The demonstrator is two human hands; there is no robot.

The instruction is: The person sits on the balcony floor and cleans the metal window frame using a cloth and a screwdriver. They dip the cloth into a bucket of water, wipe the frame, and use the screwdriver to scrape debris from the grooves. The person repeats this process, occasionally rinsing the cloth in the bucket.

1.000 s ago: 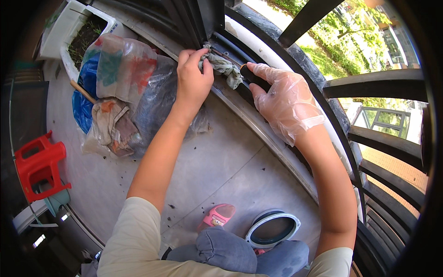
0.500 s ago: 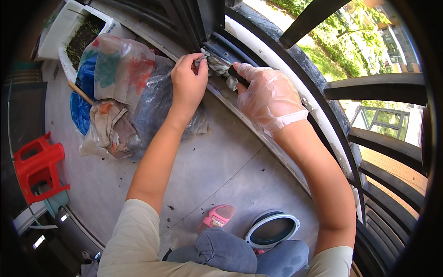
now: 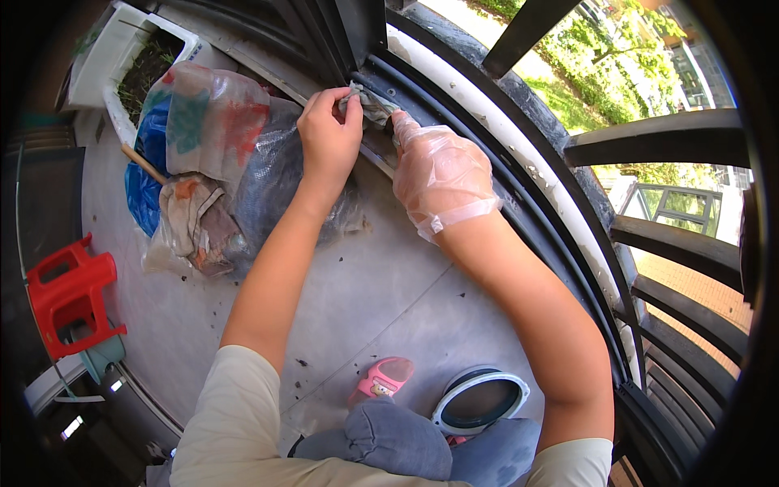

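Observation:
A crumpled greyish-green rag (image 3: pixel 374 106) lies in the corner of the black window track (image 3: pixel 430 101). My bare left hand (image 3: pixel 331 138) pinches the rag's left end between thumb and fingers. A thin clear plastic glove covers my right hand (image 3: pixel 445 174), which is closed around a black-handled tool (image 3: pixel 397 119). Its thin shaft points up and left onto the rag. Most of the handle is hidden by the gloved fingers, so I cannot tell the tool's exact kind.
On the left lie a plastic sack (image 3: pixel 215 114) and dirty cloth (image 3: pixel 191 215), beside a white planter (image 3: pixel 120 105) of soil. A red stool (image 3: pixel 77 292) stands further left. Near my knees are a pink slipper (image 3: pixel 385 377) and a round blue-rimmed basin (image 3: pixel 445 410). Black railings (image 3: pixel 665 146) curve along the right.
My right hand has moved left along the track, closer to my left hand, pressing the rag up toward the corner. My left hand has barely moved and still pinches the rag.

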